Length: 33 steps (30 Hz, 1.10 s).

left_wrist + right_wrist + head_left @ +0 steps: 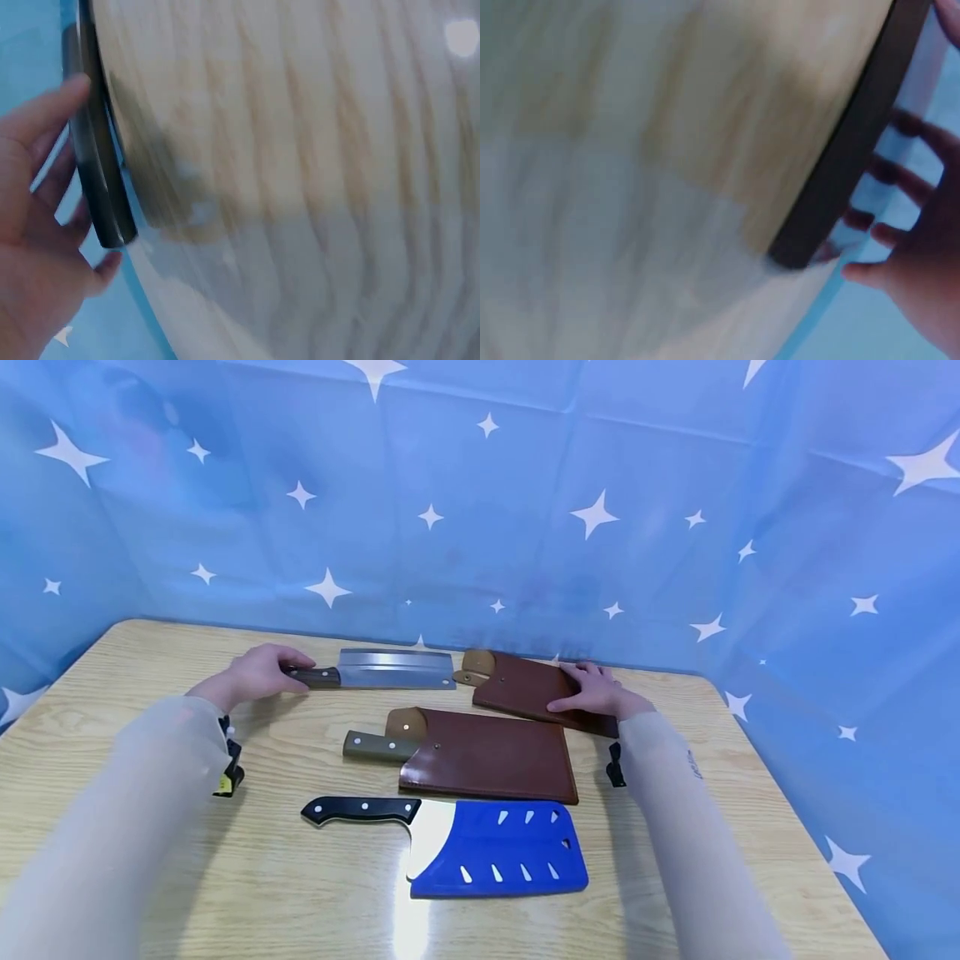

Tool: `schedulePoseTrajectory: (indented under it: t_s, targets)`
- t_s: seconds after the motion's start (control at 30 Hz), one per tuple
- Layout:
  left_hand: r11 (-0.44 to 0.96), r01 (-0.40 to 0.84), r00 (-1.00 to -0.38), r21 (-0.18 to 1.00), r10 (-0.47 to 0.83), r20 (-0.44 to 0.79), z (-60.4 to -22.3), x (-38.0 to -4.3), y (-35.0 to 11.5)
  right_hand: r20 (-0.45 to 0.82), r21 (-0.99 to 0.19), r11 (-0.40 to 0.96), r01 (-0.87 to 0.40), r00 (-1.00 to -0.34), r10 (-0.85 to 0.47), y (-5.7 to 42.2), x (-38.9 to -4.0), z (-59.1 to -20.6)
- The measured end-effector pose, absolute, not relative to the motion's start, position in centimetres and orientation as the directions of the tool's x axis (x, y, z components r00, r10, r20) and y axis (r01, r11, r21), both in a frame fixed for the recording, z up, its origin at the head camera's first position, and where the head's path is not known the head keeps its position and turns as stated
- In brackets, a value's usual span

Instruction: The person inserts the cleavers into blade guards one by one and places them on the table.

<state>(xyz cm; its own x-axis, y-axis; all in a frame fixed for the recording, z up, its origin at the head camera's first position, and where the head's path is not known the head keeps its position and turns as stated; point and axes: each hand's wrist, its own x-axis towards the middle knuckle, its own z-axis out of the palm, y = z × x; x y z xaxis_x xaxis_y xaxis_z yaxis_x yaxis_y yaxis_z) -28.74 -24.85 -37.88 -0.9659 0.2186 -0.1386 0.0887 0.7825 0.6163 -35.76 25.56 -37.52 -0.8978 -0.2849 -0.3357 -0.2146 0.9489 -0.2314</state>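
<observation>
At the back left of the table, my left hand (262, 672) holds the dark wooden handle of a bare cleaver (397, 668), whose blade points right. In the left wrist view a fingertip lies on that handle (101, 165), with other fingers partly behind it. My right hand (592, 689) rests on a brown leather sheath (517, 683) at the back right, thumb and fingers spread. The right wrist view shows the sheath's dark edge (847, 142) beside loosely spread fingers. The sheath's tan strap (477, 664) lies near the blade tip. Whether the sheath holds a blade is hidden.
Nearer, a second cleaver with an olive handle (378, 746) sits in a larger brown sheath (495, 756). In front lies a black-handled cleaver (363, 808) in a blue plastic cover (498, 852). The wooden table (300, 910) meets a blue starry cloth (480, 543) behind.
</observation>
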Motion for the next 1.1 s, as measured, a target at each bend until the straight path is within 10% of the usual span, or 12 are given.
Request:
schedulePoseTrajectory:
  t_s: [1.1]
  targets:
    - [0.754,0.152,-0.959,0.639,0.27,-0.09,-33.6,-25.1,-28.1,-0.338,-0.257,0.901,-0.351,-0.84,-0.424,27.2,-32.3,-33.4]
